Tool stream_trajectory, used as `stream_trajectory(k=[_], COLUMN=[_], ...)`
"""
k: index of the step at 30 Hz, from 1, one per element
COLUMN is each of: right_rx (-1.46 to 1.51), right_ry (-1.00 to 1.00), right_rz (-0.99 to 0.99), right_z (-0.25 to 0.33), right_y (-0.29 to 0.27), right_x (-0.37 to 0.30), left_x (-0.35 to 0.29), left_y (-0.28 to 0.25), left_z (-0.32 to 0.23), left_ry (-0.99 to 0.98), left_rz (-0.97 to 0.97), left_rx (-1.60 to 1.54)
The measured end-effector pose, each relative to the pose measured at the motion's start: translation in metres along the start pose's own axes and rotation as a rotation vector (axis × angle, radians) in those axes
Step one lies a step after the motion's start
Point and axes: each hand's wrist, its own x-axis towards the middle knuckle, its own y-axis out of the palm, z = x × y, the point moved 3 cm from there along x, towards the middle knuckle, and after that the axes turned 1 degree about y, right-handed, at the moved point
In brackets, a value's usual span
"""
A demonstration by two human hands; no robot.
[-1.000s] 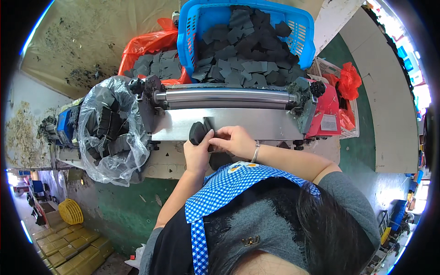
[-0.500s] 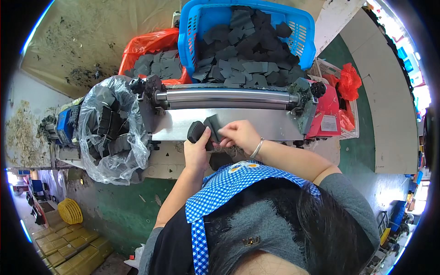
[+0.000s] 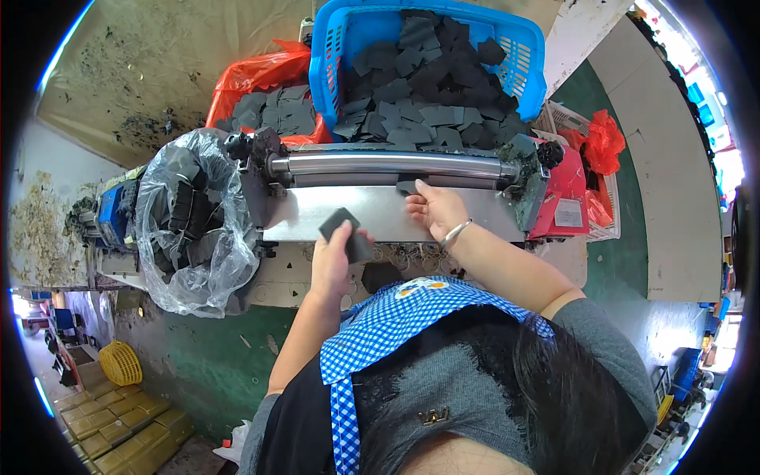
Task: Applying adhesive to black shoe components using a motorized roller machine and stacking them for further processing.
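Nearest the camera, a blue-and-white checked apron strap (image 3: pixel 372 332) is seen over a dark grey top, with both forearms reaching away from the body. The left hand (image 3: pixel 332 261) is curled closed around a small stack of dark grey square foam pieces (image 3: pixel 346 233), gripped between thumb and fingers and held just above the near edge of a flat brushed-metal machine bed (image 3: pixel 475 218). Slightly further on, the right hand (image 3: pixel 435 207), with a thin metal bangle (image 3: pixel 455 233) at the wrist, is laid over the bed with its fingers partly bent; its fingertips are pinched on a single dark grey foam piece (image 3: pixel 408 187), which is lying at the gap under a long shiny steel roller (image 3: pixel 396 164). To the left of the machine, a clear plastic bag (image 3: pixel 198 222) holding stacked dark pieces is seen hanging open. Beyond the roller, a blue plastic basket (image 3: pixel 332 55) heaped with loose dark grey foam squares is placed, and beside it on the left an orange-red plastic bag (image 3: pixel 253 75) with more of the same squares is found.
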Motion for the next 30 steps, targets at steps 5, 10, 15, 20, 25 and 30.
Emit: stream_trajectory(k=[5, 10, 15, 20, 25, 30], right_rx=[-0.725, -0.836, -0.802, -0.665, -0.642, -0.559], right_ry=[-0.912, -0.968, -0.895, -0.708, -0.640, -0.651], right_rz=[0.298, 0.264, 0.332, 0.407, 0.364, 0.399], right_z=[0.000, 0.006, 0.003, -0.006, -0.010, -0.011], right_y=[0.047, 0.044, 0.042, 0.041, 0.034, 0.041], right_x=[-0.064, -0.061, -0.064, -0.058, -0.050, -0.057], left_x=[0.001, -0.012, -0.009, -0.011, -0.015, -0.016], left_y=[0.002, 0.007, -0.009, -0.002, 0.000, 0.001], left_z=[0.008, -0.004, 0.005, 0.003, 0.001, -0.001], left_ry=[0.230, 0.108, 0.138, 0.122, 0.194, 0.127], left_rz=[-0.073, 0.059, 0.083, 0.079, 0.044, 0.020], left_rx=[0.310, 0.028, 0.011, -0.046, 0.065, 0.010])
